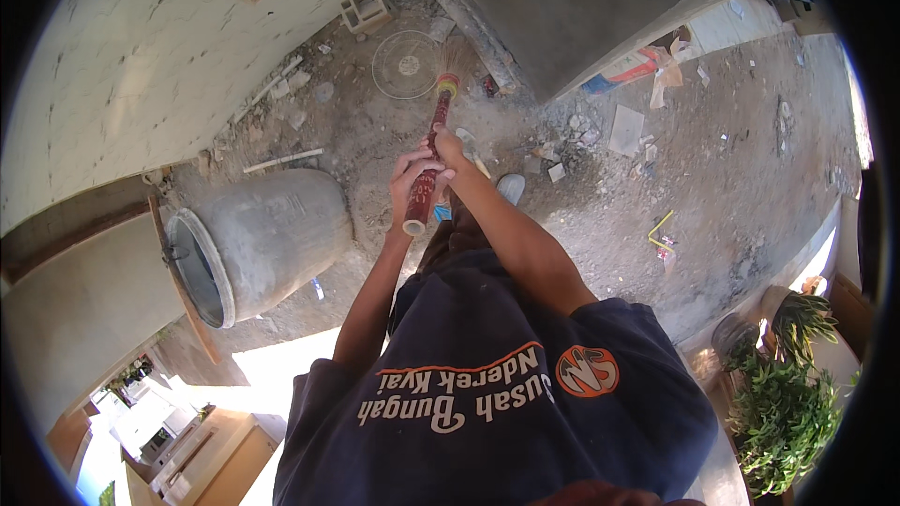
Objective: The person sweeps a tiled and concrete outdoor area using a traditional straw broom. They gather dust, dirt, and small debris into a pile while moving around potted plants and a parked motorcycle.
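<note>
Both my hands are closed round the dark red handle of a stick broom. My right hand grips it farther along, toward the bristles. Nearer my body, my left hand wraps the handle close to its open, hollow end. The broom points away from me, with a yellow band where the thin bristles begin. Its bristles spread over the dusty ground, just right of a round wire grille that looks like a fan cover. My feet, partly hidden by the handle and my arms, stand just below the broom.
A large grey barrel lies on its side at left, by a wooden plank. A white pipe and a pale block lie near the wall. Rubble and a flat tile are right. Potted plants stand lower right.
</note>
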{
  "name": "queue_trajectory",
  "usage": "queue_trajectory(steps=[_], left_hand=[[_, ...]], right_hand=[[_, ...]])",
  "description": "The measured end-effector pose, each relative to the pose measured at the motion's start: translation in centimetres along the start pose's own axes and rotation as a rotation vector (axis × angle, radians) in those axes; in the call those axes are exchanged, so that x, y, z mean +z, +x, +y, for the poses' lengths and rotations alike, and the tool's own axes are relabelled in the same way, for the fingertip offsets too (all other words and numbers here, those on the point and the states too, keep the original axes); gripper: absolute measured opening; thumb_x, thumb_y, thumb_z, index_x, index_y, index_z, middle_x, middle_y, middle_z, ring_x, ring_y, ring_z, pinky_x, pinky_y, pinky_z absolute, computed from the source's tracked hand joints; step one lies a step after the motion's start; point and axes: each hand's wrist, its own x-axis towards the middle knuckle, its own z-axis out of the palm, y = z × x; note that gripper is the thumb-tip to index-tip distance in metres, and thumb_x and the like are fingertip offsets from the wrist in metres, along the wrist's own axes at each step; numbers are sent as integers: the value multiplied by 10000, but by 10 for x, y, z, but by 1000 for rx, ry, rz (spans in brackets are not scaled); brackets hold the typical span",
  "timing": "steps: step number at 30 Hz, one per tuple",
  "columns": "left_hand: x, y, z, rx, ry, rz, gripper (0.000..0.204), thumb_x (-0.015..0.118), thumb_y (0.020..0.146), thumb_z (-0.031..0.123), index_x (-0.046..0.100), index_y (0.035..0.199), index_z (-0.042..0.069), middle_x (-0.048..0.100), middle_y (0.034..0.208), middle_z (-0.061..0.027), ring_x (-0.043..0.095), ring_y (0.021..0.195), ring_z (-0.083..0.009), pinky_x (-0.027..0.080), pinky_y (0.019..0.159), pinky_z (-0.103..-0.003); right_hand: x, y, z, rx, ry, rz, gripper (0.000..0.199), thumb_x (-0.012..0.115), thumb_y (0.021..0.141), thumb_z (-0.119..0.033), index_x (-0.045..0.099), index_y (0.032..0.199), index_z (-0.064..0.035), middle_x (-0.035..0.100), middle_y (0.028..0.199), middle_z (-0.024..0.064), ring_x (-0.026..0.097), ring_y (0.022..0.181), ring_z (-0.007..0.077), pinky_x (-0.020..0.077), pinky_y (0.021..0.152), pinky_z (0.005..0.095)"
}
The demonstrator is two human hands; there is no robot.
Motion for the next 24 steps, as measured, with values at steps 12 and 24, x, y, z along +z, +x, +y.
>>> queue_trajectory(steps=[12,24], left_hand=[[-17,68,-34,-360,-78,-349,203,764,812,239,690,847,53,648,880,-69,590,855,-166,461,802,-317],[-55,122,71,-285,-123,-266,315,755,820,245,656,999,5,671,856,-80,628,881,-156,495,815,-299]], right_hand=[[31,-9,-33,257,409,291,267,471,932,-128,557,1109,53,651,1006,233,675,833,339,574,641,430],[63,-139,-94,95,577,-17,188,496,925,-77,457,1087,11,562,947,113,619,738,212,556,564,324]])
